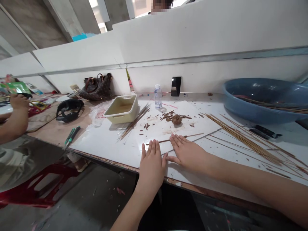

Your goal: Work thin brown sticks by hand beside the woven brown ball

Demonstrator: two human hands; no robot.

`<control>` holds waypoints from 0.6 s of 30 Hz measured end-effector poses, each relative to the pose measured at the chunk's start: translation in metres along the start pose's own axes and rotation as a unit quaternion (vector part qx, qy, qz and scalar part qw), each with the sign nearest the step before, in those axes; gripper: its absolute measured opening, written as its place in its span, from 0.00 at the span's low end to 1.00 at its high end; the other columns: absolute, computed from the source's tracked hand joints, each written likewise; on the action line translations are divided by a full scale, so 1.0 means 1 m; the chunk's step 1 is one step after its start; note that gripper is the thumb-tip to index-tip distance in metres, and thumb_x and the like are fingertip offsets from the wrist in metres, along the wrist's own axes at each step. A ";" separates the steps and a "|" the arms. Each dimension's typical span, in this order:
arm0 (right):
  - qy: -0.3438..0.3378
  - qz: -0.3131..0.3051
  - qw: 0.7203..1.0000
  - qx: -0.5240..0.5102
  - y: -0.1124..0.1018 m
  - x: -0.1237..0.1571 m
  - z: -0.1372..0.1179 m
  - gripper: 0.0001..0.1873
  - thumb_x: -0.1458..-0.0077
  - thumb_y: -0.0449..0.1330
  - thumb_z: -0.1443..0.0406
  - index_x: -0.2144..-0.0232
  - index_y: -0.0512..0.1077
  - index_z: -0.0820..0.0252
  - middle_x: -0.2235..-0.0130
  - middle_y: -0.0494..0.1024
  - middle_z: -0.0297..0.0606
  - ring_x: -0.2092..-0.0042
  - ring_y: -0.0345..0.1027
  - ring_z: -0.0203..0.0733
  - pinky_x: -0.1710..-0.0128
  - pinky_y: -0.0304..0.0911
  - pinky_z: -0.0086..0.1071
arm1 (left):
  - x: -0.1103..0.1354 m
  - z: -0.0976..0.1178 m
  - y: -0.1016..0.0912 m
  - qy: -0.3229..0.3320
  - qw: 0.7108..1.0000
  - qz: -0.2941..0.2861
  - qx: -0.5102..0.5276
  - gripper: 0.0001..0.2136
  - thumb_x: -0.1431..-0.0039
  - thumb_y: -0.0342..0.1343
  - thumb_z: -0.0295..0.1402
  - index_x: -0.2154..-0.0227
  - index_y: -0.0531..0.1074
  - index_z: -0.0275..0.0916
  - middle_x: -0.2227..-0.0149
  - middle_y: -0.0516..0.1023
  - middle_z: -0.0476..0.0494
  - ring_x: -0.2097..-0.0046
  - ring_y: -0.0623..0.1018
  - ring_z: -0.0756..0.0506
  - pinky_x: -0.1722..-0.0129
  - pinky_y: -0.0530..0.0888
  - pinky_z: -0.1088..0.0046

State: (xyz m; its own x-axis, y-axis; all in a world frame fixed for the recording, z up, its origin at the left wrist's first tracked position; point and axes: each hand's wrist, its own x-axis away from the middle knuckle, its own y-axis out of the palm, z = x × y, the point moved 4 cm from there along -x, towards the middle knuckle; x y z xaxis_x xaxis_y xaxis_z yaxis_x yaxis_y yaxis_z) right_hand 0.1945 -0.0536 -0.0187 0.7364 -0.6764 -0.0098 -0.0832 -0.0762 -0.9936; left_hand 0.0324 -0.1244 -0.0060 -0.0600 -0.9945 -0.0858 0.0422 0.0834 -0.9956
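Note:
My left hand (151, 165) lies palm down near the table's front edge, its fingers stretched forward. Beside it, my right hand (189, 152) is also flat, with the thumb pointing toward the left one. A thin stick (165, 140) with a brown coating on part of it runs crosswise under or against the fingertips of both hands; neither hand is closed round it. Just beyond lies a brown lump of dough-like paste (176, 120), with small brown pieces (168, 116) scattered about it. To the right is a spread bundle of thin tan sticks (243, 138).
A cream tub (117, 119) stands at left, with dark thin sticks (136, 123) beside it. Behind are a water bottle (158, 98) and a phone (176, 86). A blue basin (260, 110) holds sticks. Farther left are green-handled cutters (71, 136), a black headset (69, 110), a handbag (97, 88) and another person's hand (19, 102).

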 end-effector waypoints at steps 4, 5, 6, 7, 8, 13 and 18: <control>0.004 0.012 1.000 -0.009 -0.003 -0.011 0.007 0.58 0.26 0.35 0.34 0.22 0.53 0.82 0.21 0.51 0.66 0.20 0.46 0.63 0.20 0.48 0.53 | -0.014 -0.003 -0.001 -0.021 1.000 0.009 0.018 0.30 0.18 0.38 0.41 0.23 0.61 0.30 0.23 0.63 0.30 0.21 0.61 0.34 0.20 0.54 0.41; 0.003 0.018 1.000 -0.011 -0.003 -0.013 0.009 0.56 0.26 0.35 0.35 0.22 0.52 0.81 0.21 0.50 0.65 0.20 0.45 0.62 0.20 0.48 0.54 | -0.017 -0.004 -0.002 -0.026 0.999 0.005 0.023 0.30 0.18 0.38 0.41 0.23 0.61 0.30 0.23 0.62 0.30 0.20 0.61 0.34 0.20 0.54 0.41; 0.001 0.023 1.000 -0.011 -0.001 -0.013 0.010 0.56 0.25 0.35 0.36 0.21 0.51 0.80 0.21 0.50 0.65 0.19 0.45 0.62 0.20 0.47 0.55 | -0.018 -0.005 -0.002 -0.028 0.999 0.002 0.026 0.30 0.18 0.38 0.42 0.23 0.61 0.29 0.23 0.62 0.30 0.20 0.60 0.34 0.20 0.53 0.42; 0.001 0.029 1.000 -0.009 0.000 -0.012 0.009 0.55 0.25 0.36 0.36 0.21 0.50 0.80 0.21 0.50 0.65 0.20 0.45 0.63 0.20 0.47 0.56 | -0.017 -0.005 -0.002 -0.028 0.999 0.000 0.027 0.30 0.18 0.37 0.41 0.23 0.61 0.29 0.23 0.62 0.30 0.20 0.60 0.34 0.20 0.53 0.42; 0.001 0.032 0.999 -0.005 0.003 -0.010 0.008 0.55 0.25 0.37 0.36 0.21 0.50 0.80 0.21 0.51 0.66 0.20 0.46 0.64 0.20 0.48 0.57 | -0.014 -0.005 -0.001 -0.025 0.999 0.001 0.026 0.30 0.18 0.37 0.41 0.23 0.61 0.29 0.23 0.62 0.30 0.20 0.60 0.34 0.20 0.53 0.41; 0.006 0.024 1.000 0.016 0.007 -0.002 0.000 0.58 0.26 0.38 0.35 0.23 0.54 0.85 0.23 0.55 0.70 0.21 0.50 0.66 0.21 0.50 0.56 | -0.003 -0.002 -0.001 -0.017 1.000 0.008 0.014 0.29 0.19 0.38 0.39 0.23 0.60 0.31 0.23 0.63 0.30 0.21 0.61 0.33 0.20 0.53 0.41; 0.012 0.026 1.000 0.007 -0.001 -0.012 0.003 0.58 0.26 0.38 0.35 0.22 0.51 0.85 0.21 0.48 0.67 0.19 0.43 0.64 0.20 0.46 0.55 | -0.015 -0.005 -0.003 -0.035 0.999 -0.015 0.019 0.30 0.19 0.38 0.39 0.23 0.59 0.25 0.23 0.62 0.27 0.21 0.61 0.33 0.20 0.53 0.42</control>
State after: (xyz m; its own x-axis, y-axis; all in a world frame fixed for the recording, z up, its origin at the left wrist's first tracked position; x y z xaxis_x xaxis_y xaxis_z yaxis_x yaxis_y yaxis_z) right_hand 0.1880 -0.0434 -0.0180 0.7154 -0.6962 -0.0586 -0.1112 -0.0306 -0.9933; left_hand 0.0285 -0.1092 -0.0019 0.0074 -0.9986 -0.0515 0.0794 0.0519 -0.9955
